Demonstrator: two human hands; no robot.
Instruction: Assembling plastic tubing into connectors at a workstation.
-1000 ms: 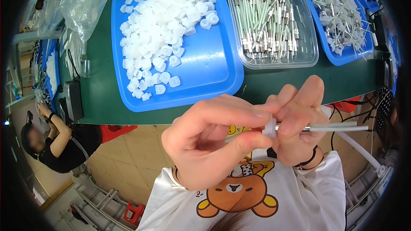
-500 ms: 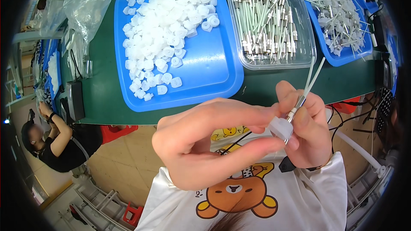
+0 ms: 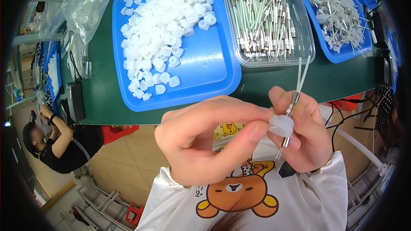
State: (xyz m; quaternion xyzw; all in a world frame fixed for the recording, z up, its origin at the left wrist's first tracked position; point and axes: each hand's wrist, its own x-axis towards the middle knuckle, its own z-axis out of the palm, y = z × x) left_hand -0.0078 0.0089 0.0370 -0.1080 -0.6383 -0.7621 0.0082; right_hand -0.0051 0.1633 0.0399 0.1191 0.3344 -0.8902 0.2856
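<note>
A slim metal cylinder with two pale wires (image 3: pixel 291 102) is gripped between the thumb and fingers of my right hand (image 3: pixel 310 126), wires pointing up. A translucent white plastic cap (image 3: pixel 281 126) sits around the cylinder, whose metal end and thin pins stick out below it. My left hand (image 3: pixel 205 139) is closed, thumb and forefinger at the cap's left side. Beyond the hands lies a blue tray (image 3: pixel 209 77) with a heap of white caps (image 3: pixel 167 30). Beside it, a clear plastic box (image 3: pixel 274 63) holds many such wired metal cylinders (image 3: pixel 263 21).
A second blue tray (image 3: pixel 336 57) at the far right holds caps with wired cylinders in them. The green tabletop (image 3: pixel 100 98) carries a black box (image 3: pixel 75 100) and plastic bags (image 3: pixel 85 13) at left. A person (image 3: pixel 60 141) sits further left, near a red stool (image 3: pixel 113 132).
The cap now sits higher along the cylinder, and more of the metal end shows below it. Both hands have shifted slightly, and the cylinder stands more upright.
</note>
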